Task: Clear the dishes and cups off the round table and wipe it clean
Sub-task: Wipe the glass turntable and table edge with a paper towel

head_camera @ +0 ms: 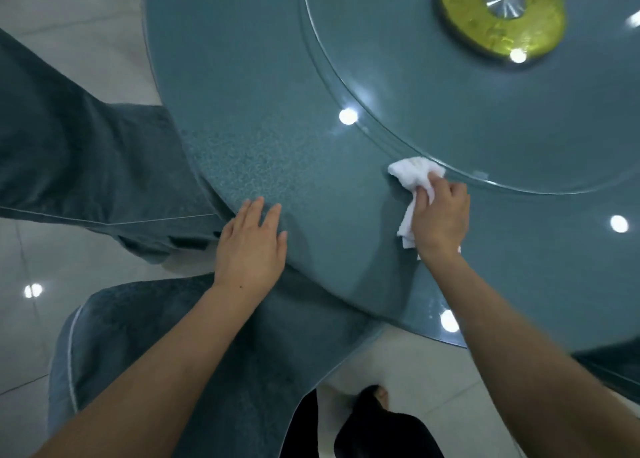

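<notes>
At the bottom of the frame the person's dark-clad legs and a foot show over pale floor tiles, and both bare forearms reach up from the lower corners. Two blue-grey upholstered chairs crowd the left side, tucked against the edge of the round counter; the nearer one sits right under the left arm.

The left hand lies flat on the counter's rim at centre-left, fingers straight and together, holding nothing — it looks like a brace. Just right of centre, the right hand grips a bunched white cloth, pressed to the counter right at the edge of the glass turntable.

No dishes or cups show anywhere on the visible counter, so I'd judge the clearing done and the wiping under way. What's left, as far as I can tell, is the rest of the surface; whether any patch is already wiped I can't tell.

Further off, at upper right, the turntable's yellow-green hub with its metal centre sits under the glass. The turntable's raised rim is the likely nuisance — the cloth must work round or over it — and the chairs hem in the near edge.
</notes>
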